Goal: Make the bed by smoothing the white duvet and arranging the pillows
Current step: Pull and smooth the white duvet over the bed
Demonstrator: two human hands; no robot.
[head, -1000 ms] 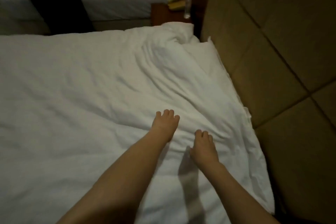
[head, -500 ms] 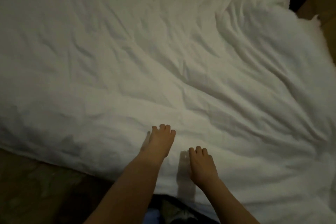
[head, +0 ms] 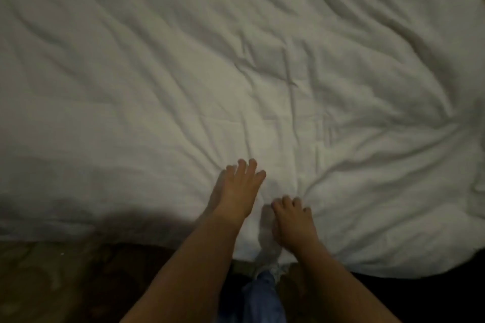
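Item, floor [head: 52, 283]: dim patch lying at lower left, below the bed's edge.
Item, white duvet [head: 236, 60]: creased, covering the bed and filling most of the view.
Item, my left hand [head: 237, 193]: I am pressing it flat on the duvet, fingers straight, gripping nothing.
Item, my right hand [head: 294, 220]: just beside it, I am resting it palm down near the edge, fingers slightly bent into the cloth; whether pinching, I cannot tell.

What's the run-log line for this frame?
stage: smoothing | left hand: flat on duvet | right hand: fingers bent, pressing duvet near edge | duvet: wrinkled | pillows: not in view
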